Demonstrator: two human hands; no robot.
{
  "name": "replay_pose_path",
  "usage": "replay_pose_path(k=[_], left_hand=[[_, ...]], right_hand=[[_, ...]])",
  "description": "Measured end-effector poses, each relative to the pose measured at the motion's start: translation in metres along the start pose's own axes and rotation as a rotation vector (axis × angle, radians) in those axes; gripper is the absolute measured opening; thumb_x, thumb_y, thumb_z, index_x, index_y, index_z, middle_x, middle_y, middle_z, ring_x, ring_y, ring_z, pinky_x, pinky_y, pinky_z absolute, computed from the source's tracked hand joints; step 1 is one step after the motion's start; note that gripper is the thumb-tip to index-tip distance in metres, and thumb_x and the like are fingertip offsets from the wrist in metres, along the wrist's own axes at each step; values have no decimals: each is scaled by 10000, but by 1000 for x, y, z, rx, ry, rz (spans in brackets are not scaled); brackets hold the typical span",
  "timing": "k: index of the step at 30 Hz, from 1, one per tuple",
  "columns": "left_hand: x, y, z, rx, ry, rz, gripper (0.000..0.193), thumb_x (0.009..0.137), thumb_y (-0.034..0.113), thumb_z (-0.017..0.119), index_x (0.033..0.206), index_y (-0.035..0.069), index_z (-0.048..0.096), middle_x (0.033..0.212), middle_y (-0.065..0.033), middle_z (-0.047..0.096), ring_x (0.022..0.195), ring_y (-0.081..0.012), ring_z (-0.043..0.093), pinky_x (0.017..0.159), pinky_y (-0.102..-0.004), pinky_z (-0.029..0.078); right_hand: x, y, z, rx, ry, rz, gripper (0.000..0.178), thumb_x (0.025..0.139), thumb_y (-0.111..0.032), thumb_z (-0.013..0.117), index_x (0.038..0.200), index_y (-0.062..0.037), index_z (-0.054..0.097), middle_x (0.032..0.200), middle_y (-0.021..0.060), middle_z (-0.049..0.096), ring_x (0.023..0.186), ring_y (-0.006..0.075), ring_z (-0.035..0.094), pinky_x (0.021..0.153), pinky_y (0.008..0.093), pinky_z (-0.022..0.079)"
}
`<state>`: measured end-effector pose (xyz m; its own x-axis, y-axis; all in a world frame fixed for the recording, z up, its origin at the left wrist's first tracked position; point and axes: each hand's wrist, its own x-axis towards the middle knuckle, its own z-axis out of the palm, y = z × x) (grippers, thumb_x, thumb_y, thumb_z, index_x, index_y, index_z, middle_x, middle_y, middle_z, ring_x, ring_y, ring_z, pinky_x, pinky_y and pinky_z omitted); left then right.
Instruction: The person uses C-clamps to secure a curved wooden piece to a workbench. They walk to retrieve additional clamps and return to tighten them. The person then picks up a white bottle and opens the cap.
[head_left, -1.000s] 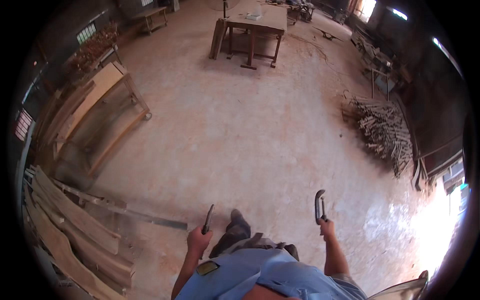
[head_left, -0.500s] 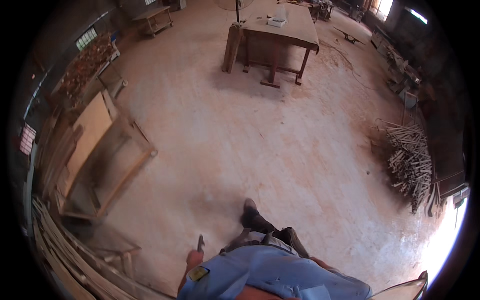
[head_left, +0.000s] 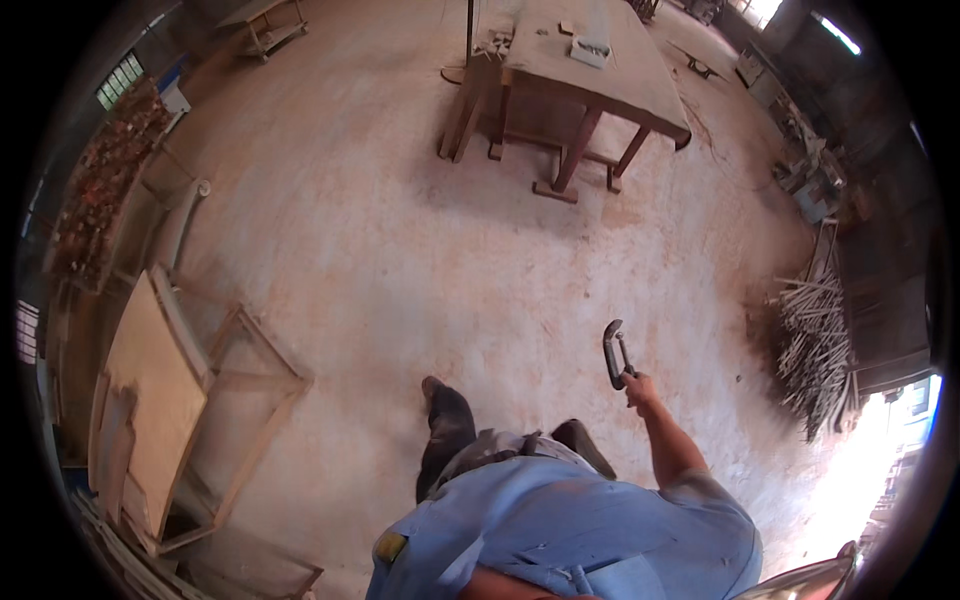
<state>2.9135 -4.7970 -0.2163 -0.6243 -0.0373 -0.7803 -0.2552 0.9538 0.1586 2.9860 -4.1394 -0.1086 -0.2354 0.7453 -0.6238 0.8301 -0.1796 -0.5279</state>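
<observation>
My right hand (head_left: 641, 389) is held out ahead and to the right of my body, its fingers closed round a C-clamp (head_left: 608, 353). The clamp's curved dark metal frame points away from me, with its screw along the right side. Bare floor shows beneath it, and it touches nothing besides the hand. My left hand is out of the picture, somewhere by my blue shirt (head_left: 560, 510). One dark-trousered leg (head_left: 449, 430) is stretched forward on the dusty floor.
Ahead stands a wooden worktable (head_left: 650, 85) bearing a white box (head_left: 590, 52) of small items. Pale sticks (head_left: 815, 335) are heaped at the right. To the left, a wooden frame (head_left: 262, 440) stands beside a light board (head_left: 160, 370). Wood scraps (head_left: 115, 175) fill a rack farther back.
My right hand has swung forward into view with the C-clamp. My left hand, earlier visible with a grey metal thing, has dropped out of view. The worktable appears nearer.
</observation>
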Motion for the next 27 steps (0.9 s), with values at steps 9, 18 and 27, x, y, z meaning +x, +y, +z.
replay_pose_path(k=[9,18,27], left_hand=[[231,242,-335,-565,-27,2,255,852,234,611,727,12,593,553,-71,571,450,-186,574,418,-352,442],[405,357,-543,-94,323,-4,296,850,239,614,671,5,576,492,-39,490,384,-201,505,375,-352,379],[558,453,-737,24,218,-127,310,839,245,638,668,-8,582,517,-61,526,409,-220,538,389,-364,402]], right_hand=[[89,-202,140,-264,-151,294,408,800,-389,641,625,-26,575,539,114,530,401,228,503,351,373,341],[262,-435,282,-409,-406,259,429,731,-393,666,808,28,695,693,144,640,611,271,650,539,422,544],[406,-777,347,-409,-206,47,470,802,-428,577,805,28,693,704,191,659,641,306,674,594,412,543]])
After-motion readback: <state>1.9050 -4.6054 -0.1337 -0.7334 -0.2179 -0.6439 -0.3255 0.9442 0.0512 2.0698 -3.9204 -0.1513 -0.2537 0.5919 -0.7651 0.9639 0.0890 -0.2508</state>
